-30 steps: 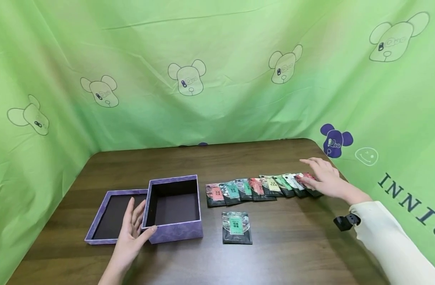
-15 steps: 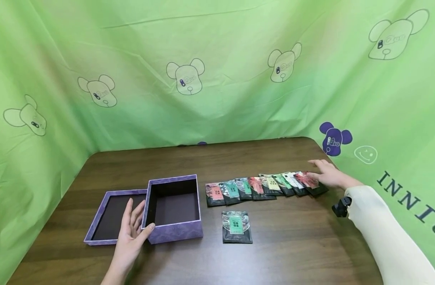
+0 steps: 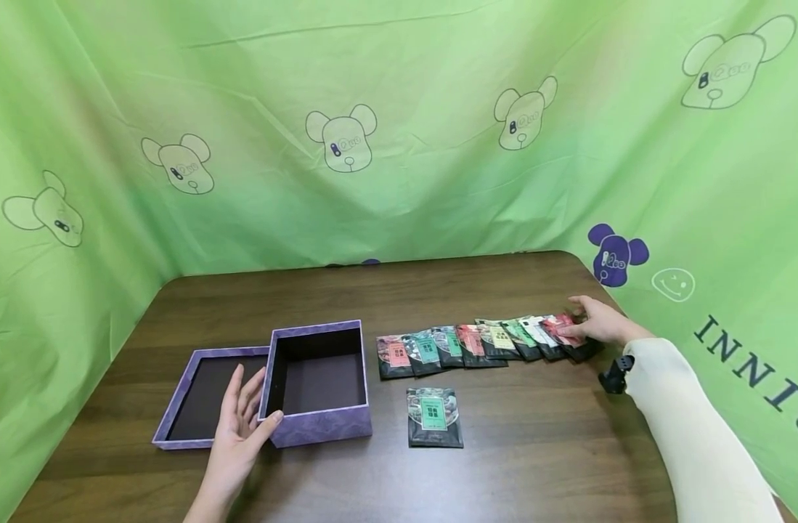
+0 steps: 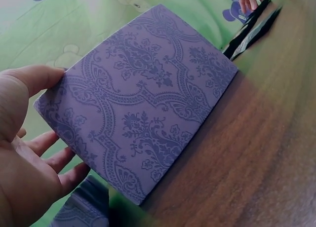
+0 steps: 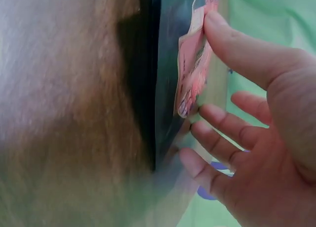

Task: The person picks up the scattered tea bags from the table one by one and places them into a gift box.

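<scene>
A purple patterned box [image 3: 323, 427] with a dark inside stands open-topped at left centre in the head view. My left hand [image 3: 237, 428] rests against its left front corner, thumb on the edge and fingers loosely along the side; the left wrist view shows the same hand [image 4: 37, 153] beside the box's patterned face [image 4: 143, 98]. At the right end of an overlapping row of flat tea packets, my right hand [image 3: 601, 321] touches a red-and-black packet [image 3: 558, 328]. In the right wrist view the thumb lies on that packet [image 5: 190, 64], with the other fingers spread at its edge.
The purple box lid [image 3: 183, 399] lies inside-up left of the box, partly hidden by it. Several packets, such as a pink-labelled one [image 3: 396, 357], overlap right of the box. A single green-labelled packet [image 3: 434, 418] lies nearer. Green cloth [image 3: 425, 211] hangs round the wooden table [image 3: 516, 450].
My right hand has come down from above the row's right end onto the red packet, which has shifted slightly right. The left hand has stayed at the box corner.
</scene>
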Demonstrator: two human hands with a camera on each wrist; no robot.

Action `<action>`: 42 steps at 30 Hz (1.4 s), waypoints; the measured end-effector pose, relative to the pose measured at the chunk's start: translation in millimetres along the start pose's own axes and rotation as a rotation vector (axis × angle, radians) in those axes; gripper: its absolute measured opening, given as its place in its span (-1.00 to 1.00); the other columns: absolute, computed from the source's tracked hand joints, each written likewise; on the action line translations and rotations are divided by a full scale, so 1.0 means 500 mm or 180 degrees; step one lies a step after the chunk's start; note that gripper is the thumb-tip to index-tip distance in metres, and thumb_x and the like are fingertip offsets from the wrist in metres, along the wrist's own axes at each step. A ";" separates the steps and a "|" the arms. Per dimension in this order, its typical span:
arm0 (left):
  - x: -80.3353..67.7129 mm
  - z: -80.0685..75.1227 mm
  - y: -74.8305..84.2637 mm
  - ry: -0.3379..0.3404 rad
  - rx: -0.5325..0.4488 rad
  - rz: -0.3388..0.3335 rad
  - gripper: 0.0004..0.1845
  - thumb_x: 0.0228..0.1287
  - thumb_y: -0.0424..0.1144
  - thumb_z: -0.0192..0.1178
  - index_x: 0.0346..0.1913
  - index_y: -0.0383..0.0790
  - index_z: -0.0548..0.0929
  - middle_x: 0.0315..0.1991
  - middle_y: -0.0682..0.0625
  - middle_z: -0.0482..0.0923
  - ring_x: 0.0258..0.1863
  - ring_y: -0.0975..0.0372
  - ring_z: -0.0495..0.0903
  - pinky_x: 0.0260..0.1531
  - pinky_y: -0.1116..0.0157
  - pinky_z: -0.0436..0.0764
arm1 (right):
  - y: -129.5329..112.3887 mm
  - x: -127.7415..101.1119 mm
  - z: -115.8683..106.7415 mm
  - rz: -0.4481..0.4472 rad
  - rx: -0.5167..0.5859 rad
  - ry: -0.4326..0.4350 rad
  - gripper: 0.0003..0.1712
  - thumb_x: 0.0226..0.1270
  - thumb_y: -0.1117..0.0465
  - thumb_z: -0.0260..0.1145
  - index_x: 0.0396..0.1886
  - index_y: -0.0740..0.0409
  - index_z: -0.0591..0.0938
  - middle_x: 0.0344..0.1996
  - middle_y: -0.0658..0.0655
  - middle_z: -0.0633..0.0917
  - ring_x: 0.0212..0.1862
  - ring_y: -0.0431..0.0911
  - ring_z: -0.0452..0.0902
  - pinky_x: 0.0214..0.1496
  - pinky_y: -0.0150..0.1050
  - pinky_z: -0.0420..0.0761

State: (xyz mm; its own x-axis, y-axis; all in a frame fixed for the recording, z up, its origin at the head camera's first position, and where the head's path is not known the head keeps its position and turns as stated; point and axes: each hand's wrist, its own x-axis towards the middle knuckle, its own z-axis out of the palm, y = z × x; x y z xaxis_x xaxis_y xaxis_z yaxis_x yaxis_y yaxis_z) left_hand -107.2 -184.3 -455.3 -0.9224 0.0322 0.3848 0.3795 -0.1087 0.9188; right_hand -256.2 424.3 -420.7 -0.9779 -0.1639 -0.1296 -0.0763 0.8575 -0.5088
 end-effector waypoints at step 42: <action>-0.001 0.001 -0.002 0.0054 0.0049 -0.0028 -0.04 0.23 -0.73 0.07 0.59 -0.14 -0.08 0.35 0.25 0.32 0.30 0.46 0.30 0.18 0.54 0.29 | 0.024 -0.010 -0.024 0.0668 0.0915 -0.0165 -0.18 0.09 0.31 0.49 0.20 0.68 0.28 -0.32 0.24 0.63 -0.41 -0.11 0.53 -0.43 -0.21 0.59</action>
State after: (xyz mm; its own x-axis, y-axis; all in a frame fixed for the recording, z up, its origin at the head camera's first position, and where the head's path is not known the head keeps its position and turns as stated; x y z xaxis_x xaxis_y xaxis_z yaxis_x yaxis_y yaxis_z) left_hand -107.0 -183.9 -456.7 -0.9267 0.0163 0.3754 0.3724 -0.0930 0.9234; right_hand -254.4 441.3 -416.1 -0.9547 -0.0296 -0.2960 0.1903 0.7041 -0.6841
